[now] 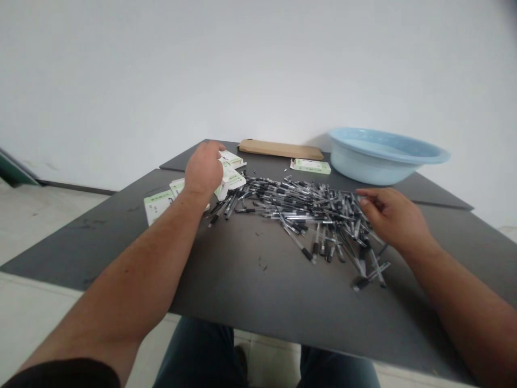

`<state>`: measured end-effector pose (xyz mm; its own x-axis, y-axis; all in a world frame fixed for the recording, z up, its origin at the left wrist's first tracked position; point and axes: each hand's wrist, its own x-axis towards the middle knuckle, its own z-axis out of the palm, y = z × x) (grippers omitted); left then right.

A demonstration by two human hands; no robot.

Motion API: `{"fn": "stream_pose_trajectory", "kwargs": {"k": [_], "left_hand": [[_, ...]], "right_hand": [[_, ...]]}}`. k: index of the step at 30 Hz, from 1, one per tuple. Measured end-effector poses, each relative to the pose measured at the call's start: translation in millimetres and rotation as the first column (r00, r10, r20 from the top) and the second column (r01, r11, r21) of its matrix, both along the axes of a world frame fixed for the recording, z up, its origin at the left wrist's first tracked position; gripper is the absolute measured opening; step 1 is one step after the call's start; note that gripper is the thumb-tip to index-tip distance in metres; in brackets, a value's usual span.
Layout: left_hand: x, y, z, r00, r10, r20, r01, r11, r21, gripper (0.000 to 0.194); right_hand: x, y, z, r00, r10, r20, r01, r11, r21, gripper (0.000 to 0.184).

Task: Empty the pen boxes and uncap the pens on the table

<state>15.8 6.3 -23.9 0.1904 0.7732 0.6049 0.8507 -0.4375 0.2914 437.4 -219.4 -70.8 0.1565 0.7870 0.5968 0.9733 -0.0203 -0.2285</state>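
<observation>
My left hand [205, 167] reaches over the small white-and-green cardboard boxes [231, 177] on the left of the table. One fingertip shows near the top box; the other fingers are hidden behind the hand, and I cannot make out a grip. On the right, my right hand [393, 215] is at the edge of a big loose pile of clear pens with black grips [299, 202]. Its forefinger stretches towards the pens, the thumb a little apart below it, and no held pen shows. A few pens [365, 280] near its wrist look blurred.
A light blue plastic basin [371, 167] stands at the back right. Beside it lie another white-and-green box [311, 166] and a flat brown cardboard piece [280, 149]. More boxes [157, 205] lie left of my forearm. The dark grey table [250, 285] backs onto a white wall.
</observation>
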Motion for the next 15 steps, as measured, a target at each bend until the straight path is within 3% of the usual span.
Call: {"fn": "stream_pose_trajectory", "kwargs": {"k": [7, 12, 15], "left_hand": [[-4, 4, -6.7, 0.986, 0.145, -0.083, -0.154, 0.981, -0.115, 0.045], [4, -2, -15.5, 0.967, 0.178, -0.182, -0.214, 0.956, -0.201, 0.076], [5, 0, -23.5, 0.955, 0.138, -0.263, -0.209, 0.942, -0.262, 0.082]], "right_hand": [[-4, -2, 0.4, 0.998, 0.062, 0.027, -0.061, 0.998, -0.018, 0.034], [-2, -1, -2.9, 0.996, 0.081, 0.034, -0.079, 0.996, -0.046, 0.036], [-3, -1, -3.8, 0.996, 0.087, 0.023, -0.086, 0.995, -0.044, 0.037]]}}
